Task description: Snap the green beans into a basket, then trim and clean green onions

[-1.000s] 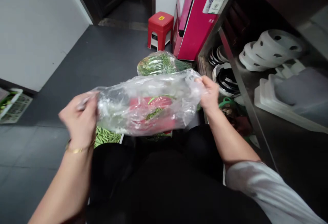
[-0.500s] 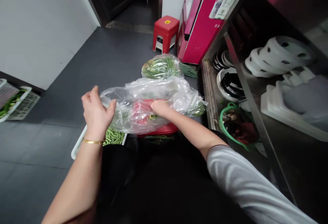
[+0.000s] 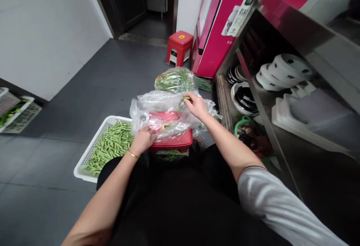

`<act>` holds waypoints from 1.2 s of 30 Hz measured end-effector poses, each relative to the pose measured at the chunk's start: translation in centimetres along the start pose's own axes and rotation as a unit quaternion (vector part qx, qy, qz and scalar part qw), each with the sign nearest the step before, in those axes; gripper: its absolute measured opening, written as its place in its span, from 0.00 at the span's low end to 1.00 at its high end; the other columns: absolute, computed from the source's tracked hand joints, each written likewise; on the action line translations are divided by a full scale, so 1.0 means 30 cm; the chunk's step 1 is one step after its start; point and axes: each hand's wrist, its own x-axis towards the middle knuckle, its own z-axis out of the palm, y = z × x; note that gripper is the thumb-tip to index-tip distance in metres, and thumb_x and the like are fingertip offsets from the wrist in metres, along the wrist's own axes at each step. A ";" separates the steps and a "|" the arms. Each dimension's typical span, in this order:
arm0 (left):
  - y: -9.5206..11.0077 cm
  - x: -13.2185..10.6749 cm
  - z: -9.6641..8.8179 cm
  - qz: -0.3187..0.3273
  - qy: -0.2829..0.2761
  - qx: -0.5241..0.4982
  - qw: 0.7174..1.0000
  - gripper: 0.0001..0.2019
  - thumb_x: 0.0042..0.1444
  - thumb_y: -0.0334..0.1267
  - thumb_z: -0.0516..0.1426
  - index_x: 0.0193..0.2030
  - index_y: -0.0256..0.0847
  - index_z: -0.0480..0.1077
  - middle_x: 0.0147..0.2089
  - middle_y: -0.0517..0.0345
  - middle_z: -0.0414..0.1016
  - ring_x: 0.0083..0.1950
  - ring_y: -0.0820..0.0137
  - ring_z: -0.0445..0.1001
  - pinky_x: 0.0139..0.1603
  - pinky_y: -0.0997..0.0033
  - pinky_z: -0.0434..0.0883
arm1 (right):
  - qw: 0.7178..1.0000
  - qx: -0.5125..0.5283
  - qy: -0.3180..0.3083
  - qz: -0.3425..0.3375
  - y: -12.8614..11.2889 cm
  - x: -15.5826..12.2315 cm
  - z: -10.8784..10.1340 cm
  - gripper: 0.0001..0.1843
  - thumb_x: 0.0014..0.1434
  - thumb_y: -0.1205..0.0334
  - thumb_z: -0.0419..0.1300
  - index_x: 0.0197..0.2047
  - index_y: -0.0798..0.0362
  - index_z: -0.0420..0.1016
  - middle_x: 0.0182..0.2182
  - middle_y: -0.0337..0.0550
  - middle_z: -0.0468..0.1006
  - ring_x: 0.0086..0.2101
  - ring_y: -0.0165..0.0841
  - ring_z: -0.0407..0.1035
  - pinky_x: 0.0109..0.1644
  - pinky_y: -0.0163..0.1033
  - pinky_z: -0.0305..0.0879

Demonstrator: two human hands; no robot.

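Observation:
A long green bean (image 3: 180, 105) is pinched between the fingers of my right hand (image 3: 196, 106), raised over the clear plastic bag (image 3: 157, 98). My left hand (image 3: 144, 140) is closed on the bag's near left edge, its fingertips partly hidden by the plastic. The bag lies crumpled and spread over a red plastic stool (image 3: 177, 141), whose top shows through it. Left of my knees, a white perforated basket (image 3: 97, 144) holds a heap of cut green bean pieces (image 3: 114, 144).
Beyond the bag lies a bagged bunch of long green vegetables (image 3: 176, 81). A red stool (image 3: 180, 47) stands by the pink fridge (image 3: 216, 39). Steel shelving (image 3: 267, 103) with stacked containers runs along the right. Another white basket (image 3: 25, 116) sits at the far left.
My right hand has come up out of the bag with a green bean. My left hand has moved right and down onto the bag's near edge, and the basket of beans shows more fully.

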 end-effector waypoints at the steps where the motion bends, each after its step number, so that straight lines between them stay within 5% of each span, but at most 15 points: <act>1: 0.053 -0.016 -0.010 0.015 0.030 -0.032 0.999 0.12 0.45 0.49 0.63 0.28 0.42 0.74 0.39 0.47 0.76 0.51 0.54 0.69 0.52 0.60 0.65 | 0.998 0.051 0.041 -0.008 -0.035 -0.034 -0.024 0.19 0.63 0.61 0.46 0.53 0.58 0.68 0.45 0.52 0.76 0.45 0.36 0.71 0.51 0.40 0.65; 3: 0.167 -0.058 -0.024 -0.003 0.041 -0.150 0.988 0.16 0.51 0.53 0.58 0.29 0.41 0.74 0.36 0.48 0.76 0.44 0.58 0.72 0.45 0.63 0.68 | 0.987 0.134 0.064 -0.061 -0.124 -0.128 -0.041 0.19 0.63 0.59 0.47 0.53 0.55 0.70 0.46 0.50 0.76 0.46 0.37 0.71 0.52 0.43 0.66; 5: 0.254 -0.106 -0.026 -0.066 0.006 -0.330 0.942 0.20 0.53 0.56 0.55 0.29 0.39 0.74 0.29 0.51 0.74 0.32 0.66 0.71 0.34 0.68 0.69 | 0.974 0.178 0.023 -0.140 -0.208 -0.240 -0.022 0.17 0.62 0.59 0.49 0.51 0.51 0.72 0.47 0.49 0.76 0.48 0.37 0.70 0.54 0.45 0.65; 8: 0.299 -0.174 -0.012 -0.126 -0.020 -0.530 0.838 0.14 0.48 0.47 0.63 0.27 0.36 0.72 0.23 0.58 0.70 0.21 0.77 0.64 0.22 0.77 0.64 | 0.954 0.225 -0.033 -0.197 -0.264 -0.376 0.031 0.15 0.62 0.61 0.50 0.49 0.49 0.73 0.47 0.47 0.77 0.50 0.36 0.69 0.56 0.46 0.65; 10: 0.293 -0.217 -0.001 -0.133 -0.005 -0.574 0.808 0.11 0.42 0.38 0.67 0.25 0.35 0.71 0.21 0.60 0.69 0.20 0.80 0.63 0.20 0.80 0.63 | 0.950 0.262 -0.050 -0.163 -0.250 -0.425 0.055 0.17 0.61 0.63 0.50 0.52 0.50 0.70 0.48 0.48 0.76 0.50 0.36 0.69 0.56 0.46 0.66; 15: 0.284 -0.287 -0.004 -0.113 0.024 -0.565 0.817 0.12 0.41 0.36 0.68 0.25 0.33 0.70 0.20 0.59 0.71 0.21 0.78 0.68 0.22 0.81 0.67 | 0.894 0.416 -0.164 0.023 -0.184 -0.445 0.027 0.21 0.62 0.58 0.48 0.56 0.56 0.64 0.37 0.47 0.77 0.31 0.30 0.74 0.32 0.36 0.72; 19: 0.296 -0.299 -0.013 -0.089 0.026 -0.565 0.820 0.11 0.41 0.35 0.67 0.26 0.33 0.71 0.21 0.58 0.72 0.23 0.77 0.70 0.25 0.80 0.70 | 0.864 0.416 -0.283 0.000 -0.207 -0.460 0.000 0.19 0.62 0.51 0.51 0.40 0.58 0.73 0.20 0.38 0.74 0.21 0.25 0.69 0.26 0.29 0.65; 22: 0.299 -0.312 0.013 -0.069 0.051 -0.571 0.816 0.10 0.42 0.36 0.67 0.27 0.33 0.72 0.22 0.58 0.73 0.24 0.76 0.71 0.27 0.79 0.70 | 0.861 0.449 -0.236 0.037 -0.236 -0.475 0.043 0.20 0.59 0.48 0.54 0.28 0.56 0.70 0.12 0.31 0.64 0.14 0.22 0.60 0.21 0.29 0.61; 26: 0.306 -0.349 0.079 0.004 0.120 -0.502 0.857 0.10 0.46 0.37 0.65 0.34 0.35 0.74 0.27 0.57 0.76 0.28 0.74 0.74 0.35 0.74 0.72 | 0.762 0.612 -0.101 0.186 -0.259 -0.452 0.146 0.22 0.52 0.42 0.59 0.24 0.52 0.62 0.10 0.26 0.54 0.12 0.23 0.54 0.16 0.31 0.61; 28: 0.310 -0.364 0.096 0.030 0.120 -0.461 0.879 0.11 0.46 0.36 0.65 0.38 0.36 0.74 0.27 0.58 0.76 0.29 0.73 0.73 0.37 0.71 0.71 | 0.738 0.636 -0.063 0.216 -0.259 -0.412 0.180 0.22 0.52 0.41 0.58 0.25 0.52 0.61 0.12 0.27 0.56 0.14 0.24 0.57 0.19 0.32 0.63; 30: 0.312 -0.372 0.090 0.038 0.111 -0.456 0.882 0.09 0.48 0.36 0.63 0.37 0.36 0.73 0.26 0.59 0.74 0.27 0.73 0.72 0.35 0.72 0.70 | 0.784 0.583 -0.051 0.208 -0.246 -0.360 0.188 0.20 0.56 0.43 0.55 0.27 0.52 0.62 0.15 0.31 0.62 0.17 0.27 0.62 0.23 0.34 0.66; 34: 0.305 -0.379 0.045 0.030 0.024 -0.509 0.860 0.07 0.49 0.37 0.57 0.27 0.34 0.70 0.24 0.56 0.71 0.24 0.74 0.66 0.25 0.75 0.63 | 0.941 0.317 -0.010 0.121 -0.203 -0.276 0.133 0.12 0.56 0.53 0.59 0.30 0.53 0.67 0.28 0.43 0.73 0.35 0.34 0.71 0.43 0.41 0.68; 36: 0.300 -0.382 0.034 0.020 -0.036 -0.544 0.838 0.08 0.48 0.38 0.55 0.24 0.34 0.68 0.22 0.55 0.69 0.23 0.73 0.65 0.24 0.73 0.62 | 0.958 0.276 -0.039 0.063 -0.203 -0.272 0.099 0.13 0.51 0.57 0.64 0.36 0.54 0.70 0.37 0.46 0.75 0.43 0.37 0.69 0.50 0.43 0.64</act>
